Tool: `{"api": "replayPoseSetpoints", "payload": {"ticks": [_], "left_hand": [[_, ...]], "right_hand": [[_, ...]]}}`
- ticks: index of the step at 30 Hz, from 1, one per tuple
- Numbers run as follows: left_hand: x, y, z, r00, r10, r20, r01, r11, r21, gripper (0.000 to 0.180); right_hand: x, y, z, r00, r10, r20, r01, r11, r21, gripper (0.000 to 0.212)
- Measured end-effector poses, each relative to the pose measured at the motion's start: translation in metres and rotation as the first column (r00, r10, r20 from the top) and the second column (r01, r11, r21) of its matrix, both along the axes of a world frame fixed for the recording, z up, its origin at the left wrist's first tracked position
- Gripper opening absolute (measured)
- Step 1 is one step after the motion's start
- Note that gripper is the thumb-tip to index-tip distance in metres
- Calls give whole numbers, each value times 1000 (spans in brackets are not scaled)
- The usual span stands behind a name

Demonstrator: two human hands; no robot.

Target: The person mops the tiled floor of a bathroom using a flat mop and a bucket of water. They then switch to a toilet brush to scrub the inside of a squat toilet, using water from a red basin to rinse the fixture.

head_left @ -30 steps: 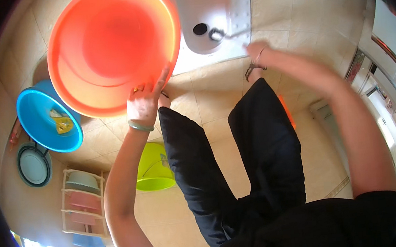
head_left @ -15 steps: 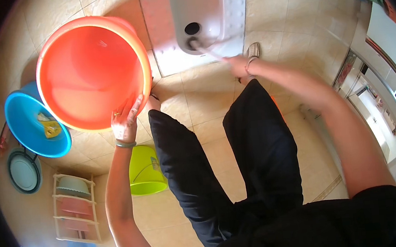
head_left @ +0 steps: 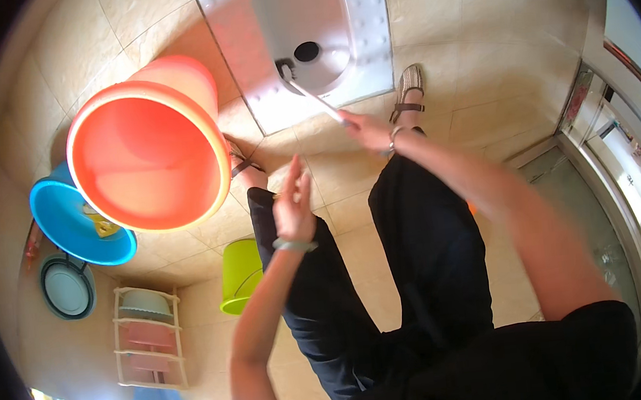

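Note:
My right hand [head_left: 368, 130] is closed round the handle of a toilet brush [head_left: 317, 103]. The brush head lies inside the bowl of a white squat toilet [head_left: 249, 109], at the near left of its dark drain hole. My left hand [head_left: 294, 208] hangs in the air above my left knee, fingers stretched out and nothing in it. To its left a large orange tub [head_left: 151, 163], apart from the hand, stands on the tiles with its mouth tilted toward me.
A blue basin [head_left: 54, 200] with a yellow cloth [head_left: 103, 225] is beside the tub. A lime green bucket [head_left: 241, 274] stands near my left leg. At the left are a round grey-blue basin [head_left: 68, 291] and a white rack [head_left: 148, 319] holding basins. A glass-panelled door frame [head_left: 595, 119] is at right.
My left hand has let go of the orange tub's rim and moved right, over my knee. The brush head has shifted left within the toilet bowl.

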State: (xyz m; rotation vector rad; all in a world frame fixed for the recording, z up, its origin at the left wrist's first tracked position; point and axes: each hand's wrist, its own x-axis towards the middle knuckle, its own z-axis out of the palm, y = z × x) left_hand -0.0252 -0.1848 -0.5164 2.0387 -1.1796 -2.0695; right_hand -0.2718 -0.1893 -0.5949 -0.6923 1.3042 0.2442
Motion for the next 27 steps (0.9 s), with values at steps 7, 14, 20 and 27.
{"api": "replayPoseSetpoints", "payload": {"ticks": [7, 14, 20, 27], "left_hand": [[-150, 45, -127, 721, 633, 281, -569, 310, 762, 50], [-190, -14, -236, 918, 392, 65, -395, 884, 250, 43], [-187, 26, -206, 946, 131, 298, -225, 924, 309, 45], [-194, 6, -261, 945, 278, 175, -296, 951, 88, 54]], "right_hand": [[-34, 100, -35, 998, -37, 52, 46, 980, -193, 63], [-59, 16, -107, 997, 13, -71, -34, 949, -313, 62], [-57, 56, -83, 984, -142, 106, 162, 964, -212, 57], [-80, 13, -112, 993, -117, 34, 122, 941, -315, 29]]}}
